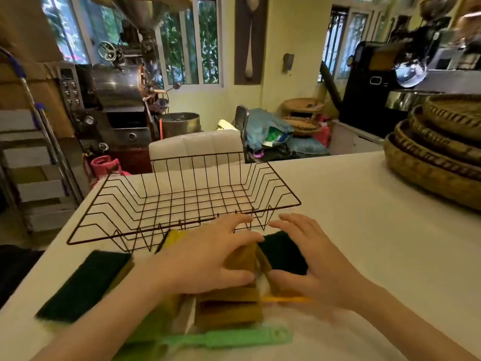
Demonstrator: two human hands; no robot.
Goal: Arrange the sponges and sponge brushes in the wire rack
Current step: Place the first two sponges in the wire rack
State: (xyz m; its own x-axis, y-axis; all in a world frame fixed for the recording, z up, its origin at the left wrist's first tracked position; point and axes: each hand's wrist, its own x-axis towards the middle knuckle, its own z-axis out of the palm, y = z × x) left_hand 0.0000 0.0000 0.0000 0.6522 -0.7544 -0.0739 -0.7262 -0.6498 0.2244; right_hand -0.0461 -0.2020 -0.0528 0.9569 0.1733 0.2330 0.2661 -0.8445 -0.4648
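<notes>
A dark wire rack [182, 199] stands on the white table, with nothing in it. In front of it lies a pile of yellow sponges with dark green scrub sides. My left hand [205, 259] rests on a yellow sponge [242, 259] at the pile's top, fingers curled over it. My right hand [312, 264] closes around a green-topped sponge [283, 254] beside it. One green-topped sponge [86, 285] lies apart at the left. A green-handled sponge brush [234, 338] lies at the near edge, and an orange handle [283, 299] pokes out under my right hand.
Stacked woven trays [440, 155] sit at the table's right. Past the table's far edge stand a white chair back [195, 145], a metal roasting machine [117, 100] and clutter. A stepladder [33, 152] stands at the left.
</notes>
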